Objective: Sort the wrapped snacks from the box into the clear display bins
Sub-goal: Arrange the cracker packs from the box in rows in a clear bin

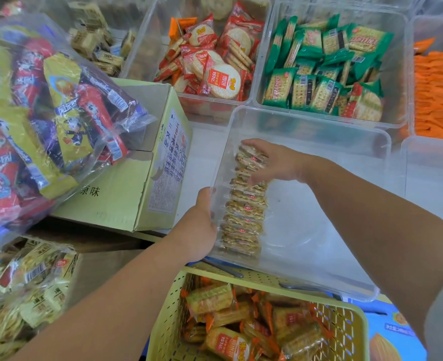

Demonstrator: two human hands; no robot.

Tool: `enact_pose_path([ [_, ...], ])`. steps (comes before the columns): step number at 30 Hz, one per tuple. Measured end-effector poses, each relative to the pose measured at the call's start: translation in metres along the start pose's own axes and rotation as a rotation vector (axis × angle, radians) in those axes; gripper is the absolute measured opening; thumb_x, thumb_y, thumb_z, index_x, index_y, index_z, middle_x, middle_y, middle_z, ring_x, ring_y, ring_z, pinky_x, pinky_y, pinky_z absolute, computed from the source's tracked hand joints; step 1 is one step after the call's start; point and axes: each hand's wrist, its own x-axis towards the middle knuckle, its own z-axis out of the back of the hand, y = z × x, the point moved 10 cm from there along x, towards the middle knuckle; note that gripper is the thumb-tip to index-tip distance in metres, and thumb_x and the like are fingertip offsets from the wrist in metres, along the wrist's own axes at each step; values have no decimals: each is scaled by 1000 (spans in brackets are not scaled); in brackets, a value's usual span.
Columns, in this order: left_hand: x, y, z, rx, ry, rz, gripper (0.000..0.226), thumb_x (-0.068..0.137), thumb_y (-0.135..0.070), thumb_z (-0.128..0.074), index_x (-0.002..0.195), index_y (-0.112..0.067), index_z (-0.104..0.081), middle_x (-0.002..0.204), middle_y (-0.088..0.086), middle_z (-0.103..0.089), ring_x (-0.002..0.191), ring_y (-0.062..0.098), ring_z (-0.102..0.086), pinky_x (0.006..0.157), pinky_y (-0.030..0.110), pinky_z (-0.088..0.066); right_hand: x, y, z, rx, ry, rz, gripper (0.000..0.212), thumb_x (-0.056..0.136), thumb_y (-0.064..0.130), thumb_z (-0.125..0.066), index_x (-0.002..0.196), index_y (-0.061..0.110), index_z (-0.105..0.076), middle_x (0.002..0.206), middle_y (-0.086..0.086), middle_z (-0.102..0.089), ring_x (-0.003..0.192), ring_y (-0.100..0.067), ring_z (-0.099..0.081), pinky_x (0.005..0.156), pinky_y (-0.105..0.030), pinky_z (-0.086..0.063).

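Observation:
A clear display bin (319,230) sits in the middle, with one upright row of wrapped brown snacks (243,217) along its left wall. My right hand (272,162) reaches inside, its fingers spread over the far end of that row and pressing on the packets. My left hand (202,225) grips the bin's left wall from outside, thumb over the rim. A pale green cardboard box (142,178) stands to the left of the bin.
A yellow perforated basket (168,321) of orange-wrapped biscuits is in front. Clear bins behind hold red-wrapped round crackers (215,63), green-wrapped crackers (327,69) and orange packets (436,95). A big clear bag of mixed snacks (40,113) lies on the box.

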Motion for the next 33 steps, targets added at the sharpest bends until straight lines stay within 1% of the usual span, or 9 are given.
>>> enact_pose_path([
  [3, -1, 0, 0, 5, 3, 1, 79, 101, 0, -46, 152, -46, -8, 137, 7, -54, 68, 11, -56, 58, 24, -44, -4, -9, -4, 42, 130, 14, 107, 70, 6, -87, 150, 42, -26, 134, 14, -50, 117, -3, -51, 87, -20, -44],
  [5, -1, 0, 0, 8, 7, 4, 79, 101, 0, -46, 154, -44, -7, 140, 8, -53, 66, 10, -53, 55, 21, -40, -4, -7, -4, 11, 149, 31, 105, 72, 5, -86, 150, 44, -28, 135, 16, -48, 115, 4, -49, 83, -14, -44],
  [11, -2, -1, 0, 5, 9, -3, 78, 101, 2, -45, 154, -42, -8, 139, 9, -53, 67, 9, -52, 56, 23, -39, 0, 9, 6, -41, 22, 49, 73, 81, 24, -84, 141, 44, -47, 135, 9, -54, 114, -19, -59, 77, -27, -57],
  [14, -2, -2, 1, 10, -5, -5, 78, 100, 1, -44, 154, -42, -9, 129, 6, -56, 63, 11, -53, 54, 24, -42, 1, 13, 3, -83, 23, 33, 63, 85, 35, -78, 140, 44, -49, 141, 9, -49, 120, -21, -53, 86, -35, -56],
  [19, -6, -5, 2, 33, -6, -9, 78, 99, 2, -44, 152, -44, -9, 120, 15, -62, 65, 19, -56, 56, 33, -47, 4, 13, -6, -227, 53, -31, 73, 87, 44, -72, 149, 40, -32, 147, 1, -45, 126, -26, -48, 97, -38, -44],
  [24, -10, -9, 7, 111, -5, 16, 84, 99, -1, -47, 158, -40, -1, 118, 16, -64, 87, 33, -71, 76, 54, -58, -5, 18, -3, -417, -12, -106, 81, 71, 70, -62, 138, 35, -32, 117, -6, -59, 99, -25, -59, 85, -41, -51],
  [28, -32, -15, 19, 108, -36, -55, 88, 103, -24, -54, 160, -43, 11, 120, 3, -52, 91, 27, -71, 81, 49, -59, -16, 37, -2, -639, -138, -28, 96, 76, 84, -48, 151, 27, -33, 151, -6, -45, 136, -35, -42, 109, -54, -40],
  [31, -72, -17, 37, 52, -143, -177, 83, 101, -38, -59, 161, -45, -2, 153, -3, -42, 125, 18, -55, 101, 35, -48, -26, 44, -7, -629, -221, -40, 87, 90, 73, -49, 159, 26, -23, 165, -5, -26, 150, -33, -25, 119, -54, -28],
  [33, -111, -11, 51, -36, -230, -277, 71, 100, -40, -60, 157, -49, -19, 150, -13, -43, 122, 3, -51, 98, 24, -45, -36, 56, -13, -622, -272, -36, 78, 93, 65, -50, 157, 27, -27, 163, -6, -31, 148, -33, -28, 117, -53, -31],
])
